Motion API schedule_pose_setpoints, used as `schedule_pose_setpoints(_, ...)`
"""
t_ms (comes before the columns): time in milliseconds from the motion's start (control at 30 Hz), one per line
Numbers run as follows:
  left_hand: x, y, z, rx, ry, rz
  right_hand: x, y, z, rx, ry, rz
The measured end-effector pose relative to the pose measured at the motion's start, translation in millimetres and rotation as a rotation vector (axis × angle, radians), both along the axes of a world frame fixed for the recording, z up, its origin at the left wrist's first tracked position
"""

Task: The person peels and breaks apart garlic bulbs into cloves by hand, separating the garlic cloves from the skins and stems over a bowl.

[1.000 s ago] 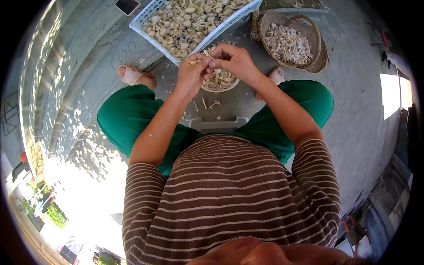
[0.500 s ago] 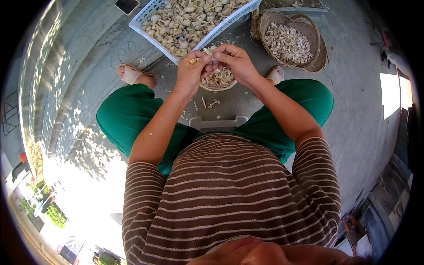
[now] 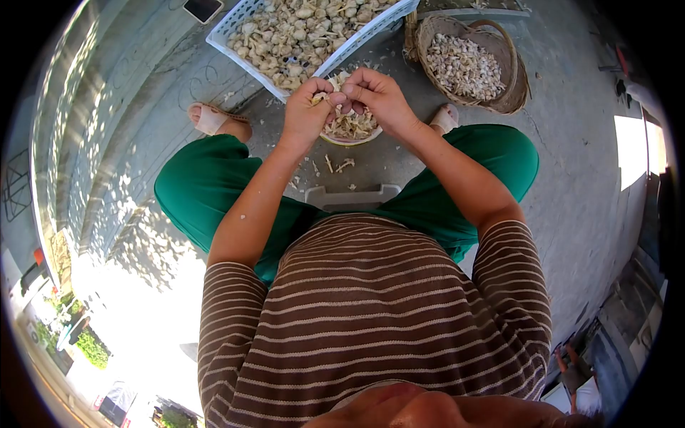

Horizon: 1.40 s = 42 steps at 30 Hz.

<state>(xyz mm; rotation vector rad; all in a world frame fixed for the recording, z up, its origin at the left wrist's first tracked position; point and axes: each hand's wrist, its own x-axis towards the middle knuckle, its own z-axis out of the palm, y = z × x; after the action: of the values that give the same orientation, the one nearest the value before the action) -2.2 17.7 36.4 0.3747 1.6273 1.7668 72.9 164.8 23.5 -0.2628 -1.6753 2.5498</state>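
My left hand (image 3: 305,107) and right hand (image 3: 377,96) pinch one garlic bulb (image 3: 335,96) in a narrow grip; pulling unevenly, cloves may miss the bowl (image 3: 349,132) beneath my grip.

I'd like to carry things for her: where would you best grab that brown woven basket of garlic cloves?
Probably by the arched handle of the basket, coming from above: it rises over the open top, clear of the cloves, so the load would likely stay level.
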Motion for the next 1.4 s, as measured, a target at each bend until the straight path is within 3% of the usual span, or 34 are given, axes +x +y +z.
schedule_pose_setpoints(367,0.6,-3.4,-0.1,0.051,-0.078,-0.048,1.8,-3.0,-2.2,0.030,-0.025,-0.020)
schedule_pose_setpoints(633,-1.2,-7.5,0.0,0.154,-0.319,-0.111,2.3,-3.9,-0.9,0.001,-0.081,-0.016)
schedule_pose_setpoints(800,-1.3,-7.6,-4.1,0.197,-0.458,-0.131,2.3,-3.7,-1.9,0.387,-0.047,-0.117)
schedule_pose_setpoints(1100,-7.0,-9.8,-7.0,0.277,-0.594,-0.227,3.2,-1.1,3.2,0.737,0.108,-0.259)
schedule_pose_setpoints(1333,-5.8,-9.0,-2.1,0.326,-0.706,-0.187,3.2,8.2,9.8,0.549,0.098,-0.120)
schedule_pose_setpoints(1400,-5.9,-9.2,-8.7,0.302,-0.662,-0.199,-0.8,12.3,5.0,0.611,0.246,-0.121)
